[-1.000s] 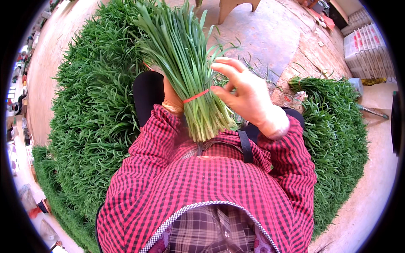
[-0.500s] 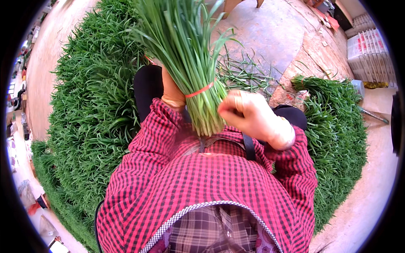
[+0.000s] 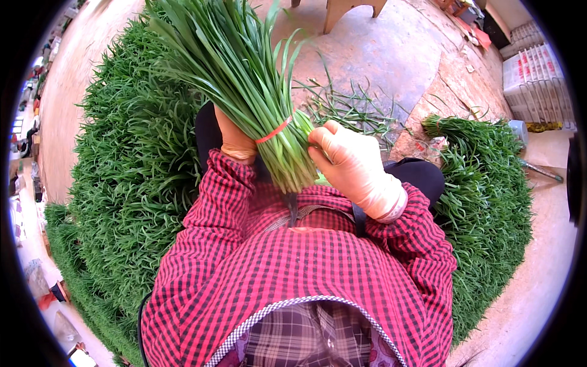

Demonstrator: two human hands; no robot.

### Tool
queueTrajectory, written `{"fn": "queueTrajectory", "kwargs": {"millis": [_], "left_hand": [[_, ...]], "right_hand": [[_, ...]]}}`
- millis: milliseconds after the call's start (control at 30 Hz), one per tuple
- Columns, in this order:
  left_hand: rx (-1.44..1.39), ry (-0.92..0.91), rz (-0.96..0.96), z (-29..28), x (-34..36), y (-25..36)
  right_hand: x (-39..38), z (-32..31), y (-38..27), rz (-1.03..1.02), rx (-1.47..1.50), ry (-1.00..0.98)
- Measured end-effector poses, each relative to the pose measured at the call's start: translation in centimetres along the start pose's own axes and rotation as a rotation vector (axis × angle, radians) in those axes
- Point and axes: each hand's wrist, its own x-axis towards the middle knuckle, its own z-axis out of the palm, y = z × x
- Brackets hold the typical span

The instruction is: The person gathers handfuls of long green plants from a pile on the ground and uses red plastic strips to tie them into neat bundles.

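Observation:
A thick bunch of garlic chives [image 3: 241,92] is held tilted in front of me, its leaves pointing up and to the left and its pale cut ends down near my lap. A red band [image 3: 274,131] circles the stems. My left hand [image 3: 236,138] supports the bunch from behind on the left; its fingers are hidden by the stems. On the other side, my right hand [image 3: 350,160], in a thin pale glove, is closed with thumb and fingers pinching at the bunch's right edge, beside the band.
A big heap of green chives [image 3: 134,183] lies to my left, with a smaller pile [image 3: 486,183] at my right. Loose leaves [image 3: 354,110] are scattered on the floor ahead. Beyond are a wooden stool [image 3: 351,9] and, far right, stacked white crates [image 3: 535,82].
The bunch has moved slightly left and tilted further left. My right hand has turned and come to pinch at the stems. More of the stool shows now.

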Motion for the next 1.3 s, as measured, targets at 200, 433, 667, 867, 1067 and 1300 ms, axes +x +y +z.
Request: {"fn": "queueTrajectory", "kwargs": {"millis": [200, 433, 667, 867, 1067, 1300], "left_hand": [[-0.057, -0.051, -0.006, -0.2, 0.0, -0.2], [-0.043, -0.065, 0.019, 0.6, -0.3, -0.5], [-0.053, -0.045, 0.044, 0.6, -0.8, 0.0], [-0.007, 0.065, 0.046, 1.5, -0.9, -0.4], [0.008, 0.072, 0.074, 1.7, -1.1, -0.6], [0.101, 0.092, 0.192, 1.1, -0.6, 2.8]], "right_hand": [[-0.4, 0.3, 0.1, 0.074, 0.12, 0.014], [0.7, 1.6, 1.2, 0.321, 0.348, -0.09], [-0.3, 2.4, 1.0, 0.284, 0.294, 0.095], [0.1, 2.9, 1.7, 0.344, 0.348, 0.066], [0.2, 2.7, 1.3, 0.365, 0.35, -0.061], [-4.5, -1.0, 5.3, 0.242, 0.107, -0.418]]}}
